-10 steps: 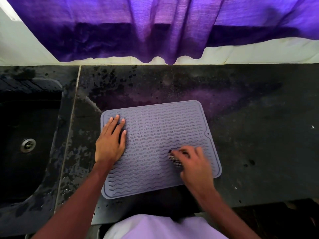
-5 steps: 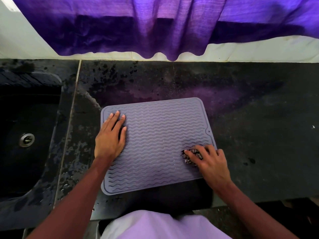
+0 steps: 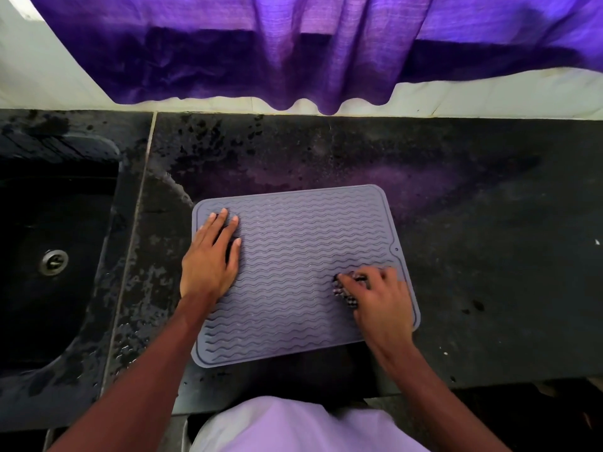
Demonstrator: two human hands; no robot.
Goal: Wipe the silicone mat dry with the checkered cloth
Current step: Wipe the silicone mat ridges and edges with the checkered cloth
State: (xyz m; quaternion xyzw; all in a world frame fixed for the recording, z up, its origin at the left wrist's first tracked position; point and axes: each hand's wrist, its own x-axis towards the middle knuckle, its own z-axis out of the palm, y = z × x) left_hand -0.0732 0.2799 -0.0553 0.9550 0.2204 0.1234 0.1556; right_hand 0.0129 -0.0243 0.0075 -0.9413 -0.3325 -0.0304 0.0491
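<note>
Fingers of the right hand (image 3: 380, 301) curl around the checkered cloth (image 3: 346, 290) on the mat (image 3: 303, 256) (grey, ribbed); left hand (image 3: 208, 259) presses flat on it, fingers straight, atop the counter (image 3: 489, 256).

Dark stone table with a sink, under a purple curtain.
The black table (image 3: 489, 256) is blotched with wet patches and droplets, thickest across its left half. A sunken dark sink (image 3: 98, 177) sits at far left, a round metal drain (image 3: 54, 262) in its floor. A purple curtain (image 3: 293, 44) hangs against the pale wall (image 3: 489, 96) behind.
</note>
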